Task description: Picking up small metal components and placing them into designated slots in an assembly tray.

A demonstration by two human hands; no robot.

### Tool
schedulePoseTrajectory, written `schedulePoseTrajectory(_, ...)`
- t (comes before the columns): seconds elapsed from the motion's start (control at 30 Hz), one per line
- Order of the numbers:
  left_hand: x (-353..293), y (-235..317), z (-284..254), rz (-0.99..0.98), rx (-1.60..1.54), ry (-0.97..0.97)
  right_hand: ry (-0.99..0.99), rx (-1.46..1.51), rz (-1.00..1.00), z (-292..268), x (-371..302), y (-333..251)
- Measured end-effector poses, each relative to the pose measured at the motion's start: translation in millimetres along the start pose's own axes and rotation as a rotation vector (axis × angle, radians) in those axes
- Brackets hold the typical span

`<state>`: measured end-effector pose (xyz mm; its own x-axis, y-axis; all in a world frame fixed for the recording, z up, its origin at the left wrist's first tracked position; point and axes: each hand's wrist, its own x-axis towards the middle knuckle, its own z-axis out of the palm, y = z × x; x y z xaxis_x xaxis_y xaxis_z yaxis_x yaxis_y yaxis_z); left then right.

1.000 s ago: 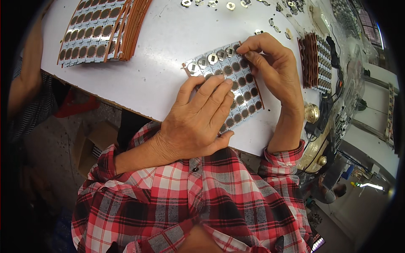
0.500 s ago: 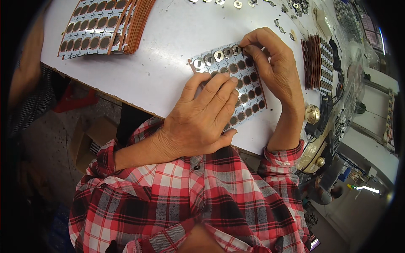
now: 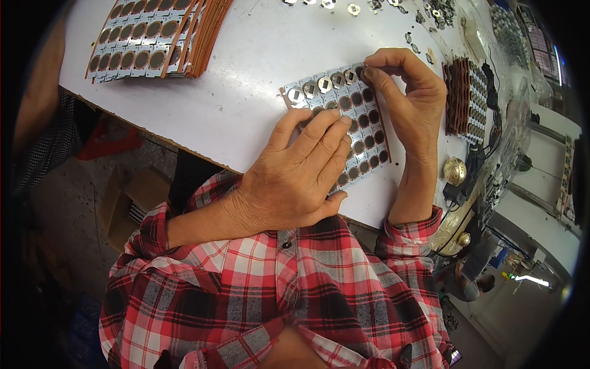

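A panel of small circuit boards [image 3: 372, 132], pale with rows of dark round pads, lies tilted on the white table before me. Small round metal clips [image 3: 325, 84] sit along its far row. My left hand [image 3: 298, 169] rests flat over the panel's near left part, fingers stretched out and holding nothing; it hides the boards beneath. At the far right corner, my right hand [image 3: 409, 101] has thumb and forefinger pinched together at the end of the row of clips. What lies between those fingertips is mostly hidden.
A thick stack of similar panels [image 3: 138, 43] stands at the far left, another stack [image 3: 465, 98] at the right. Loose metal clips [image 3: 353, 9] are scattered along the table's far side. Cables and a round metallic object [image 3: 455, 171] are on the right. Someone's arm [image 3: 37, 86] shows at the left.
The view has shifted slightly, so the panel and stacks appear a little further right and lower. My right hand stays pinched at the panel's far corner, its wrist slightly turned; my left barely moves.
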<state>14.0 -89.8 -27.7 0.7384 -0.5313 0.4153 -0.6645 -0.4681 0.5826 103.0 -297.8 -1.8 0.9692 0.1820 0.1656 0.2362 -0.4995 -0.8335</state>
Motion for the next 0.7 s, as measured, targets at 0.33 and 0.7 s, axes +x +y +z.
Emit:
schedulePoseTrajectory(0.33, -0.9, -0.5, 0.6, -0.007, 0.000, -0.009, 0.019, 0.053, 0.158, -8.8, -1.9, -2.5)
schedulePoseTrajectory(0.7, 0.9, 0.0, 1.3, -0.007, 0.006, -0.002, -0.105, -0.215, 0.095, -14.6, -3.5, -6.5)
